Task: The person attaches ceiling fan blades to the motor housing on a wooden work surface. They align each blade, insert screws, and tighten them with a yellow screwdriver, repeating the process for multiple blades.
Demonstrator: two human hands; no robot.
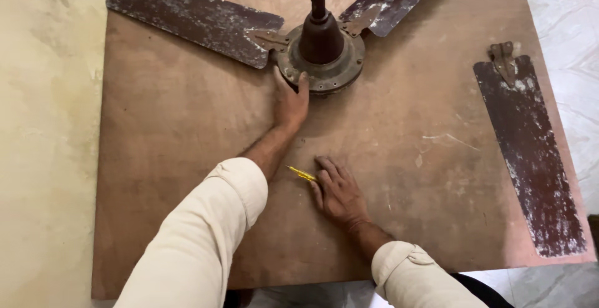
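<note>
Brown wooden surface (pixel 175 127) on pale floor. Fan motor (pixel 321 55) near far edge, rod pointing away. Left hand (pixel 290 102) open, fingers touching motor rim. Right hand (pixel 338 190) flat, released, near front edge, touching yellow screwdriver (pixel 301 173) pointing far-left. Loose blade (pixel 529 152) lengthwise along right edge.

A square brown wooden tabletop (pixel 187 127) is seen from above, its surface worn, scratched and marked with pale scuffs towards the right. To the left, a cream-yellow painted surface (pixel 43 127) with faint stains is met by the tabletop's edge. To the right and along the bottom, a pale floor (pixel 571 14) with a light marbled pattern is shown. Soft, even light is cast, with only faint shadows.
</note>
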